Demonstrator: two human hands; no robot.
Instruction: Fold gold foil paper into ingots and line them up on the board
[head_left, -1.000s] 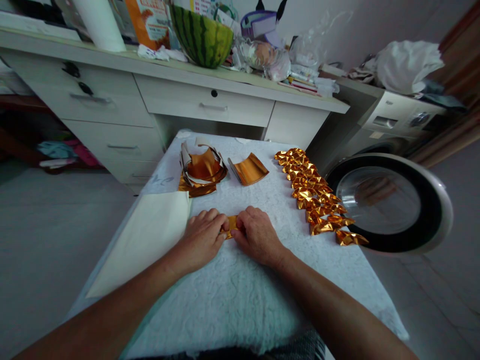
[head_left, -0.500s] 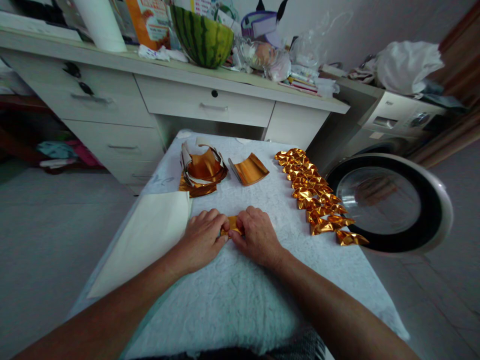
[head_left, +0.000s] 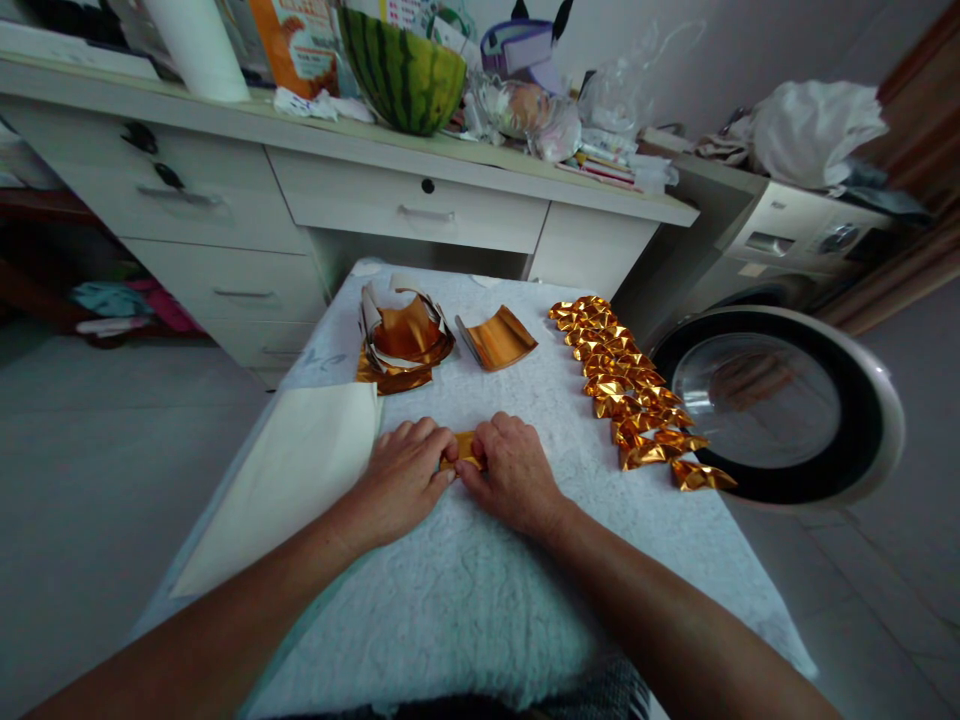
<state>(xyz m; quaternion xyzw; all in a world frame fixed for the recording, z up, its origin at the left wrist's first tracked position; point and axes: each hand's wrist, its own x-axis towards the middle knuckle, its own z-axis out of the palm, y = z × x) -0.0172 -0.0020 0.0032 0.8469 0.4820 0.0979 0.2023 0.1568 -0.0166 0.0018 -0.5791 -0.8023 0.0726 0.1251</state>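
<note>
A small sheet of gold foil paper (head_left: 466,448) lies on the cloth-covered table between my hands, partly hidden under the fingers. My left hand (head_left: 409,470) pinches its left end with curled fingers and thumb. At the right end, my right hand (head_left: 516,470) has its fingers closed over the foil, thumb pressed along the near edge. Beyond the hands sit a curled stack of gold foil sheets (head_left: 405,335) and another curved piece of foil paper (head_left: 499,338). Folded gold foil ingots (head_left: 634,385) stand in overlapping rows along the table's right side.
A pale paper sheet (head_left: 292,480) lies along the table's left side. Behind stands a white drawer counter (head_left: 420,210) with a halved watermelon (head_left: 405,75) and plastic bags on top. An open washing machine door (head_left: 780,400) is beside the table's right edge.
Almost nothing differs. Both hands keep the same hold on the foil paper, and the view has shifted very slightly.
</note>
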